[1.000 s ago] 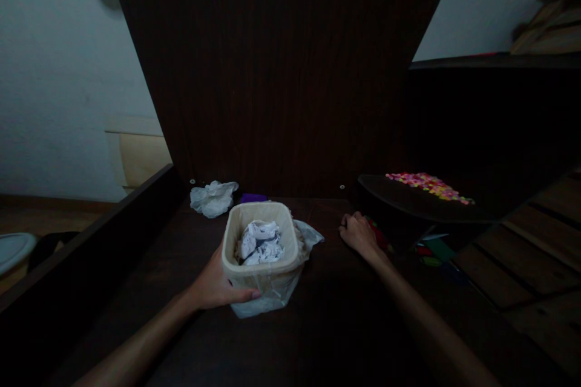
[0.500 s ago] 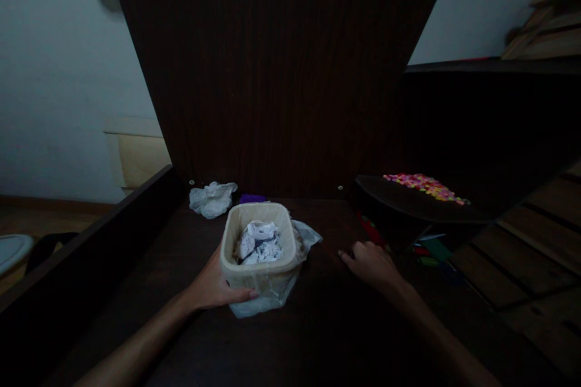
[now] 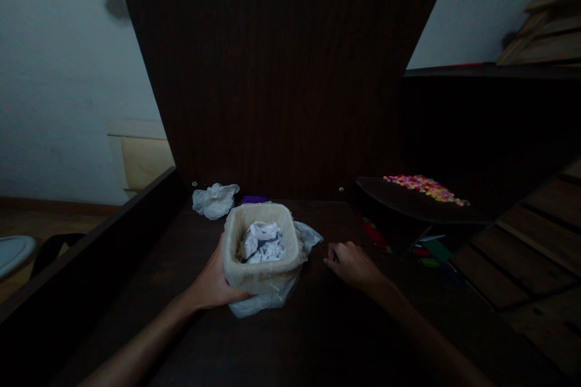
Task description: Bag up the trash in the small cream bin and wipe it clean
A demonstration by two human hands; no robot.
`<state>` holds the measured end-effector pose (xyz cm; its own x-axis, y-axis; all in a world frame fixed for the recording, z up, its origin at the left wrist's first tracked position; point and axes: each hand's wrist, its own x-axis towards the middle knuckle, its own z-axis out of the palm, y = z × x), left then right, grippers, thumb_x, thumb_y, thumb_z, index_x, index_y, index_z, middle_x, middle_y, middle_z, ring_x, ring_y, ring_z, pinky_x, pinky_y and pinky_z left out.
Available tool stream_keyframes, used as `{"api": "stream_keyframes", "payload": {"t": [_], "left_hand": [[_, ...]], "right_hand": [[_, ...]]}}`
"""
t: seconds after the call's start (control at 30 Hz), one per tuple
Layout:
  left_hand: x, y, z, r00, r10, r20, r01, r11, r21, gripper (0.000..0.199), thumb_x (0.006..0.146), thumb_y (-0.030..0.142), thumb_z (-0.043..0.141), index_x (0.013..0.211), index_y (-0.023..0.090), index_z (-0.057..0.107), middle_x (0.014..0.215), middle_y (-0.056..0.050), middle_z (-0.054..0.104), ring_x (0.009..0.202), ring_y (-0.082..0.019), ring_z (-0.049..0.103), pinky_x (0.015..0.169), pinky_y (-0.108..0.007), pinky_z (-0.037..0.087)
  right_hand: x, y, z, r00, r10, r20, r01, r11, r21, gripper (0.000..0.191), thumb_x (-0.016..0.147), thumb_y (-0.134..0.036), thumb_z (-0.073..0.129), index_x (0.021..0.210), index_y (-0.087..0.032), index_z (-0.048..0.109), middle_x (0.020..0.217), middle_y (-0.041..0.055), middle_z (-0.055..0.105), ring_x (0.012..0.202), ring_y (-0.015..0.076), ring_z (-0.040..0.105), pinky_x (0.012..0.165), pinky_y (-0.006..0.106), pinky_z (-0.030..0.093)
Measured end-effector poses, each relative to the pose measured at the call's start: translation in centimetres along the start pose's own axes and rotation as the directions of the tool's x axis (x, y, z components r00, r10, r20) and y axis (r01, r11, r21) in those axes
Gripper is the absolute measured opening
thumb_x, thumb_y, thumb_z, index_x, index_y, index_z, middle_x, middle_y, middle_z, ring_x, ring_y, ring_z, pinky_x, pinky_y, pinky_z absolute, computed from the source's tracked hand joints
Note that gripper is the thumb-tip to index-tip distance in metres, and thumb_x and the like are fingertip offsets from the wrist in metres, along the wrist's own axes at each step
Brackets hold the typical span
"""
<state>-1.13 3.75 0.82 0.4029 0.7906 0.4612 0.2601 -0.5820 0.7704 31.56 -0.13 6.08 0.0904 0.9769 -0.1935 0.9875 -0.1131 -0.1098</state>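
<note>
A small pale bin [image 3: 261,273] lined with a translucent plastic bag [image 3: 309,234] stands on the dark wooden surface. Crumpled white paper [image 3: 264,244] lies inside it. My left hand [image 3: 216,281] is wrapped round the bin's left side, thumb across the front. To the right of the bin, my right hand [image 3: 348,261] is closed close to the loose flap of the bag, with a small gap between. A faint thin reddish line shows by its fingertips; what the fingers hold, if anything, is too dark to make out.
Behind the bin lie a crumpled plastic bag [image 3: 215,201] and a purple object [image 3: 254,199]. A tall dark panel [image 3: 281,84] rises at the back. On the right, colourful small pieces [image 3: 426,186] cover part of a curved shelf [image 3: 385,193]. A raised board [image 3: 113,224] edges the left.
My right hand has moved left toward the bin, and its fingers are curled in more. My left hand keeps its grip on the bin; the view has shifted slightly.
</note>
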Motion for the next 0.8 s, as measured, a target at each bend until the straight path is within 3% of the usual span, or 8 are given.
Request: {"api": "stream_keyframes", "payload": {"t": [0.23, 0.37, 0.53, 0.63, 0.8], "left_hand": [[0.0, 0.3, -0.2, 0.999, -0.008, -0.053, 0.006, 1.0, -0.022, 0.121, 0.056, 0.058, 0.09, 0.153, 0.018, 0.032, 0.145, -0.021, 0.052, 0.134, -0.044, 0.051, 0.115, -0.065, 0.041], [-0.1, 0.6, -0.6, 0.997, 0.007, -0.074, -0.01, 0.999, -0.041, 0.119, 0.058, 0.061, 0.088, 0.153, 0.018, 0.03, 0.141, -0.02, 0.055, 0.132, -0.044, 0.054, 0.113, -0.063, 0.044], [0.1, 1.0, -1.6, 0.998, 0.008, -0.062, -0.007, 1.0, 0.014, 0.124, 0.062, 0.06, 0.087, 0.157, 0.023, 0.017, 0.149, -0.019, 0.045, 0.136, -0.048, 0.048, 0.114, -0.063, 0.042], [0.6, 1.4, -2.4, 0.996, 0.035, -0.088, -0.034, 0.999, 0.02, 0.133, 0.059, 0.061, 0.089, 0.159, 0.022, 0.01, 0.152, -0.021, 0.04, 0.141, -0.049, 0.043, 0.117, -0.064, 0.037], [1.4, 2.7, -3.1, 0.985, 0.133, -0.105, -0.139, 0.989, -0.051, 0.133, 0.061, 0.065, 0.087, 0.16, 0.028, 0.006, 0.163, -0.022, 0.024, 0.149, -0.048, 0.032, 0.119, -0.065, 0.031]], "right_hand": [[0.1, -1.7, -0.2, 0.992, -0.103, -0.079, 0.109, 0.991, 0.078, 0.022, 0.097, -0.028, 0.055, 0.107, -0.018, 0.071, 0.1, 0.0092, 0.073, 0.09, 0.0203, 0.068, 0.073, 0.028, 0.042], [-0.4, -2.8, -0.2, 0.972, -0.236, 0.026, 0.229, 0.96, 0.16, 0.025, 0.091, -0.03, 0.062, 0.11, -0.019, 0.073, 0.089, 0.0073, 0.073, 0.083, 0.0224, 0.067, 0.068, 0.029, 0.041], [-0.4, -3.9, 0.7, 0.959, -0.27, 0.083, 0.25, 0.948, 0.195, 0.037, 0.082, -0.03, 0.074, 0.116, -0.017, 0.068, 0.097, 0.0091, 0.073, 0.097, 0.0277, 0.066, 0.077, 0.032, 0.045], [-0.1, -4.1, 1.3, 0.948, -0.315, 0.044, 0.287, 0.908, 0.306, 0.046, 0.084, -0.031, 0.071, 0.126, -0.015, 0.063, 0.1, 0.011, 0.074, 0.095, 0.0277, 0.067, 0.076, 0.033, 0.047], [0.4, -4.0, 2.0, 0.912, -0.39, -0.126, 0.399, 0.774, 0.492, 0.053, 0.092, -0.029, 0.058, 0.143, -0.017, 0.053, 0.113, 0.0127, 0.074, 0.099, 0.0261, 0.069, 0.083, 0.034, 0.051]]}}
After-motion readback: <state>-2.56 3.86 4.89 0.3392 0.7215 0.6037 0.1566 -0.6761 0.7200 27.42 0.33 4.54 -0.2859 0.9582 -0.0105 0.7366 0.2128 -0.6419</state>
